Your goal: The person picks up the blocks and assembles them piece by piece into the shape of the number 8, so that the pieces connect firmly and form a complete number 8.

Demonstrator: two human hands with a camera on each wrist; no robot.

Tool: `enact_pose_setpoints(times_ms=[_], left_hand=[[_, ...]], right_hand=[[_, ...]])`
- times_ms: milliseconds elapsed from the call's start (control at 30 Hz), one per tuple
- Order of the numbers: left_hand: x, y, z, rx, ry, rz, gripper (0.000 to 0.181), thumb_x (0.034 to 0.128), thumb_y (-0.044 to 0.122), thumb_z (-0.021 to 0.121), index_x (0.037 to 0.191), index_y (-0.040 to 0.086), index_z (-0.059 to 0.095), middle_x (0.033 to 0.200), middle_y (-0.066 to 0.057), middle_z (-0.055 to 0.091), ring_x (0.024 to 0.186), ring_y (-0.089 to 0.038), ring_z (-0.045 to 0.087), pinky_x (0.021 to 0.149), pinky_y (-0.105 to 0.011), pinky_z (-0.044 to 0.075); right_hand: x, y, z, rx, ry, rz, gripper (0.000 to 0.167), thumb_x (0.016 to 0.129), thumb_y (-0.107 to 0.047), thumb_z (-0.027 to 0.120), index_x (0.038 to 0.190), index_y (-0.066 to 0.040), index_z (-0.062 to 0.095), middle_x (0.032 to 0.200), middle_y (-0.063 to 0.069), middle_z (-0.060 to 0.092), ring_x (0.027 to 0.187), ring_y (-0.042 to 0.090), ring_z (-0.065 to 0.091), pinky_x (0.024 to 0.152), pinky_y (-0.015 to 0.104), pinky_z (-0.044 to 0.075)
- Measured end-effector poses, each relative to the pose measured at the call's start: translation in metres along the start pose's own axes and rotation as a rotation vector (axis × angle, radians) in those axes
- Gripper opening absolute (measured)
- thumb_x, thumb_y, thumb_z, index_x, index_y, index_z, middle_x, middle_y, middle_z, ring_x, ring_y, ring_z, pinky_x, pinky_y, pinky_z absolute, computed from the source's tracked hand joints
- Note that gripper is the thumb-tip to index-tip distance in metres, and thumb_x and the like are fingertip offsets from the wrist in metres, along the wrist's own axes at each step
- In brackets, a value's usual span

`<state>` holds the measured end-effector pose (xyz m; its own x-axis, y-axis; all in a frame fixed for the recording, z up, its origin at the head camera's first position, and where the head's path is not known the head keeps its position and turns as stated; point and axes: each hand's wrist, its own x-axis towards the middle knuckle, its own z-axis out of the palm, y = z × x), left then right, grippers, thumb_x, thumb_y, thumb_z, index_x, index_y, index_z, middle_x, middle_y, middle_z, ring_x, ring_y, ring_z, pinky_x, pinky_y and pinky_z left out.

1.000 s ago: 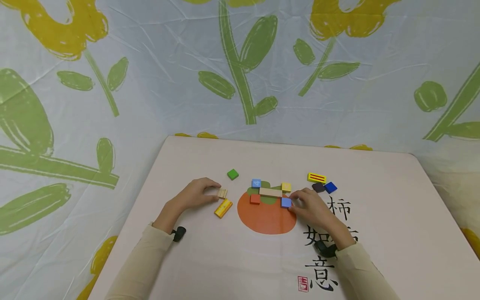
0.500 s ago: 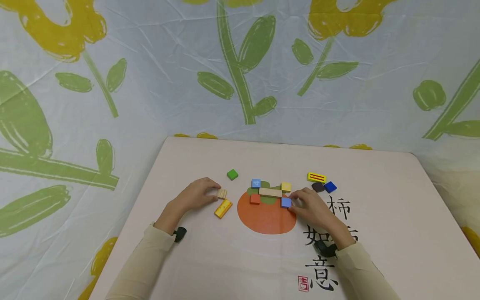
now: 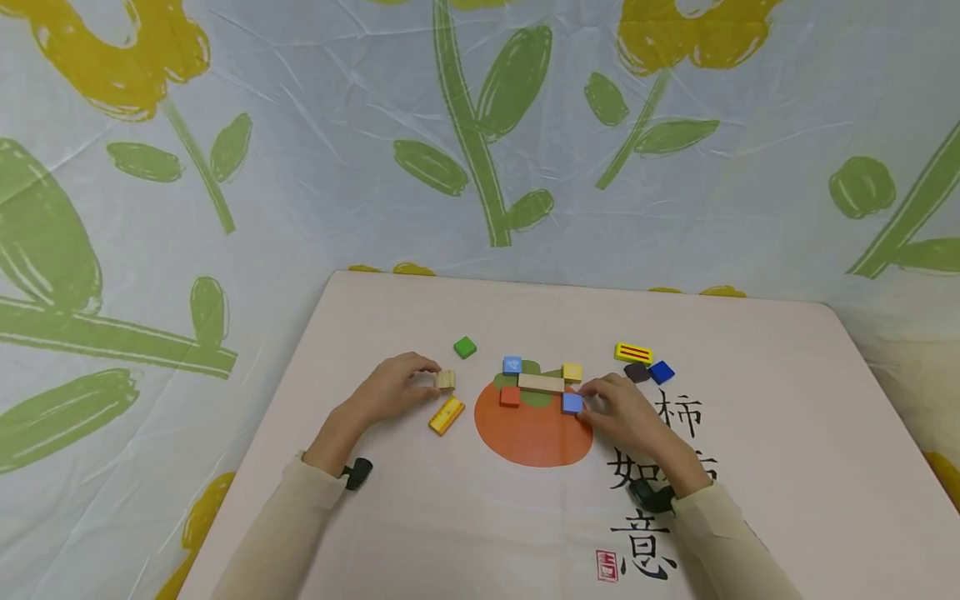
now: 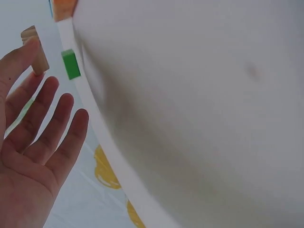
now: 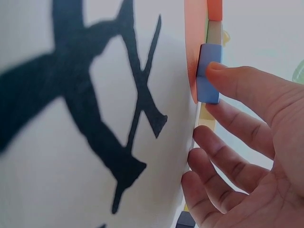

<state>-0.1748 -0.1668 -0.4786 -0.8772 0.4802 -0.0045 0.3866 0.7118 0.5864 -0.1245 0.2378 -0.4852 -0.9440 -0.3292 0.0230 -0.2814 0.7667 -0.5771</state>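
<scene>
My left hand (image 3: pixel 393 387) pinches a small light wooden block (image 3: pixel 447 380) between thumb and fingertip. In the left wrist view this block (image 4: pixel 42 61) stands tilted, its middle partly covered by the thumb. An orange-yellow block (image 3: pixel 447 415) lies just below that hand. My right hand (image 3: pixel 624 413) pinches a blue block (image 3: pixel 572 404) at the right of the block group, with thumb and index finger on its sides. Beside it lie a long plain wooden block (image 3: pixel 541 383), a red block (image 3: pixel 510 397), a light blue block marked 4 (image 3: pixel 512 365) and a yellow block (image 3: pixel 572 372).
A green block (image 3: pixel 465 347) lies at the back left. At the back right are a yellow block with red stripes (image 3: pixel 633 353), a black piece (image 3: pixel 637 372) and a dark blue block (image 3: pixel 662 372). The pale table (image 3: pixel 450 517) bears a printed orange persimmon (image 3: pixel 536 442).
The small wooden block in my left hand has tipped up, its striped face turned away from the head view. My right hand and the blue block stay in place.
</scene>
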Motion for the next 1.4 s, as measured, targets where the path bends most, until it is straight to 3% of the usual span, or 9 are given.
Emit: enact_pose_setpoints(times_ms=[300, 533, 733, 933, 1167, 1400], left_hand=[[0.000, 0.021, 0.014, -0.029, -0.007, -0.013, 0.035, 0.0875, 0.030, 0.080, 0.117, 0.016, 0.071, 0.118, 0.002, 0.066, 0.115, -0.022, 0.059, 0.097, -0.042, 0.048], [0.007, 0.035, 0.032, 0.050, -0.063, 0.108, 0.033, 0.0887, 0.034, 0.078, 0.115, 0.014, 0.071, 0.114, 0.005, 0.066, 0.112, -0.017, 0.059, 0.097, -0.038, 0.047], [0.010, 0.050, 0.043, 0.078, -0.119, 0.113, 0.031, 0.0890, 0.037, 0.077, 0.113, 0.018, 0.070, 0.111, 0.008, 0.064, 0.104, -0.012, 0.057, 0.091, -0.034, 0.048], [0.014, 0.059, 0.051, 0.165, -0.168, 0.154, 0.027, 0.0888, 0.038, 0.076, 0.108, 0.019, 0.071, 0.104, 0.008, 0.063, 0.094, -0.010, 0.055, 0.084, -0.031, 0.049], [0.014, 0.068, 0.055, 0.288, -0.143, 0.208, 0.030, 0.0863, 0.041, 0.079, 0.104, 0.019, 0.070, 0.098, 0.007, 0.064, 0.087, -0.012, 0.055, 0.082, -0.033, 0.048], [0.012, 0.079, 0.057, 0.402, -0.149, 0.189, 0.035, 0.0872, 0.047, 0.076, 0.103, 0.017, 0.069, 0.100, 0.004, 0.063, 0.092, -0.018, 0.056, 0.088, -0.039, 0.048]], right_hand=[[0.000, 0.000, 0.000, 0.009, -0.005, -0.004, 0.022, 0.089, -0.017, 0.077, 0.110, -0.011, 0.071, 0.112, 0.010, 0.061, 0.099, 0.026, 0.054, 0.084, 0.046, 0.047], [-0.001, 0.000, 0.001, -0.003, 0.000, -0.008, 0.022, 0.089, -0.017, 0.077, 0.109, -0.011, 0.071, 0.110, 0.009, 0.061, 0.096, 0.024, 0.053, 0.082, 0.044, 0.046], [-0.001, -0.002, 0.000, 0.008, -0.009, 0.010, 0.022, 0.089, -0.016, 0.077, 0.110, -0.010, 0.071, 0.112, 0.011, 0.062, 0.100, 0.026, 0.054, 0.086, 0.046, 0.047], [-0.001, -0.002, -0.001, 0.006, -0.011, 0.012, 0.023, 0.089, -0.016, 0.077, 0.110, -0.010, 0.071, 0.112, 0.010, 0.062, 0.100, 0.026, 0.054, 0.085, 0.046, 0.047], [-0.001, -0.002, -0.001, 0.004, -0.009, 0.003, 0.023, 0.089, -0.016, 0.077, 0.110, -0.010, 0.071, 0.112, 0.011, 0.062, 0.100, 0.027, 0.055, 0.085, 0.046, 0.047], [-0.002, -0.001, -0.001, 0.002, -0.011, 0.013, 0.023, 0.088, -0.017, 0.077, 0.110, -0.011, 0.072, 0.112, 0.010, 0.062, 0.100, 0.026, 0.055, 0.086, 0.047, 0.047]])
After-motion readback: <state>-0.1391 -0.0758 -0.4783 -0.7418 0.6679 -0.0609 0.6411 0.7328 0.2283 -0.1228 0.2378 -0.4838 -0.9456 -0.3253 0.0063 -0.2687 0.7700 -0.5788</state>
